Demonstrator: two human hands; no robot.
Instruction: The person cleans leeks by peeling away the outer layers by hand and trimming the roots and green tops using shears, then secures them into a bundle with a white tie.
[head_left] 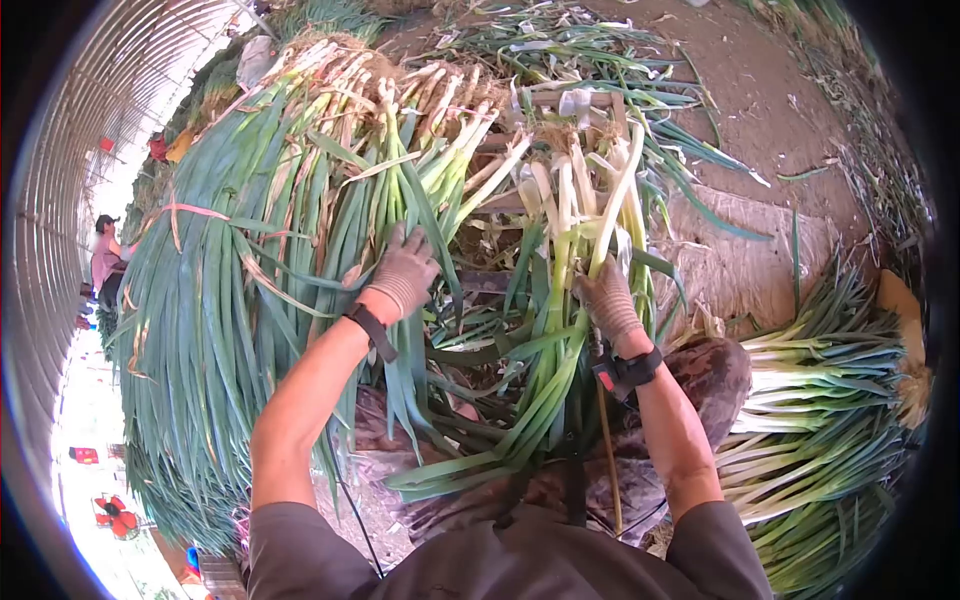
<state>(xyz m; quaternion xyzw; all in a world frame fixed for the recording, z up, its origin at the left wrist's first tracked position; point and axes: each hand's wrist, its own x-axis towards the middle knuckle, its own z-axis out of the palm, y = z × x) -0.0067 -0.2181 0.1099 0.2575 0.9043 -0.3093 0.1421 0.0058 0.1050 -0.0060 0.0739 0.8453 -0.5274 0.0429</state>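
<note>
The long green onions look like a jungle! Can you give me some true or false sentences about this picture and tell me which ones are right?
1. The left hand and the right hand both wear gloves. True.
2. The right hand is touching nothing. False: it is on the pale onion stalks.
3. A pink band lies across the big onion pile on the left. True.
4. The root ends of that pile are at the bottom of the picture. False: they are toward the top.
5. Another person is in the background at the left. True.
</note>
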